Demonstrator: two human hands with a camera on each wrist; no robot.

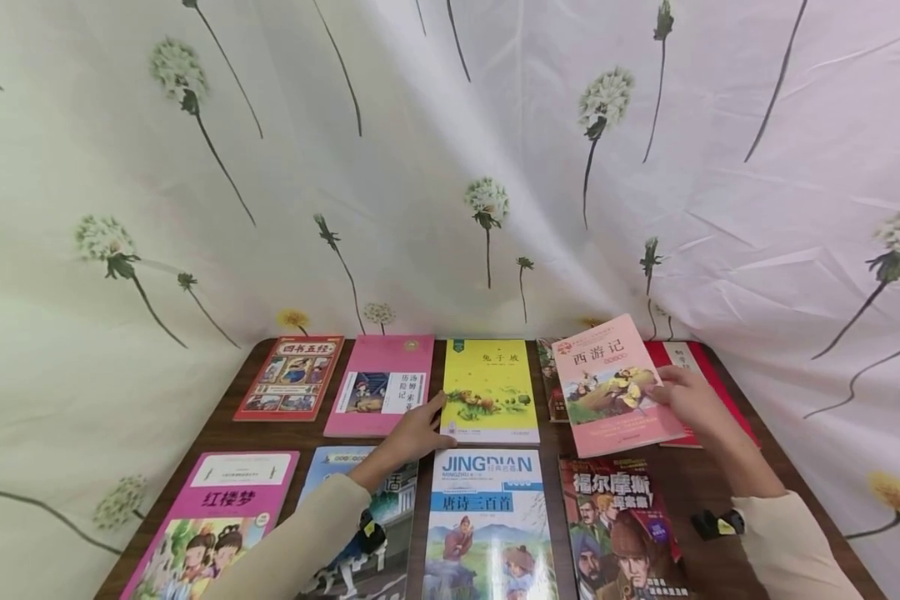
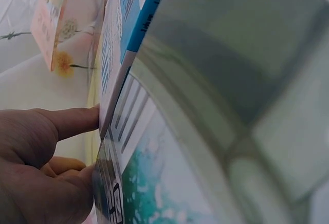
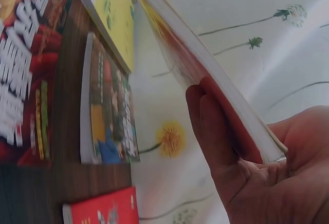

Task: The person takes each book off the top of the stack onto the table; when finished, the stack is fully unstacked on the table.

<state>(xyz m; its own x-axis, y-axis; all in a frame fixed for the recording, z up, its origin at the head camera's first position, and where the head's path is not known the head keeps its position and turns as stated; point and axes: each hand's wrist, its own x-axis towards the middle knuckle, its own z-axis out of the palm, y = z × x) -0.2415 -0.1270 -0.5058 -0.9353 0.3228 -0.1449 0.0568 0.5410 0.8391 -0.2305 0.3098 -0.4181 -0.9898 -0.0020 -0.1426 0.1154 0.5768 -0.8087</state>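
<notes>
A pink paperback (image 1: 617, 396) with an illustrated cover is raised above the back right of the table, slightly tilted. My right hand (image 1: 693, 406) grips its right edge; in the right wrist view the fingers lie along the underside of the pink paperback (image 3: 226, 88). My left hand (image 1: 411, 432) rests at the lower left corner of a yellow book (image 1: 492, 387), one finger by its left side and the thumb near its bottom edge. Below the raised book lies a book with a colourful cover (image 3: 110, 108), mostly hidden from the head view. A red book (image 1: 708, 375) lies partly behind the right hand.
The dark wooden table (image 1: 221, 435) bears two rows of books. At the back left are an orange-red book (image 1: 290, 379) and a pink book (image 1: 382, 358). The front row has a magenta book (image 1: 225, 500), a blue one (image 1: 397, 533), a white-and-blue one (image 1: 487, 525) and a dark detective book (image 1: 615, 521). Dandelion-print cloth (image 1: 420, 208) hangs behind.
</notes>
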